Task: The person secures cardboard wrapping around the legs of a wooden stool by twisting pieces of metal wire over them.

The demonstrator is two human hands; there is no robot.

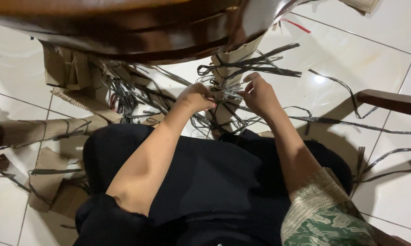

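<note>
My left hand (197, 96) and my right hand (259, 94) meet in front of me on a tangle of thin dark plastic strips (227, 91). Both hands pinch the strips, fingers closed, a few centimetres apart. The strips wind around a cardboard-wrapped chair leg (235, 57) just beyond my fingers. More loose strips (255, 68) fan out to the right of the leg. My lap in black clothing (205, 173) fills the lower middle of the view.
A dark wooden chair seat (123, 27) looms overhead. Torn cardboard pieces (69, 68) and another wrapped leg (32, 132) lie left on the white tile floor (374, 50). Long strips (351, 123) trail right, near a wooden rail (392, 102).
</note>
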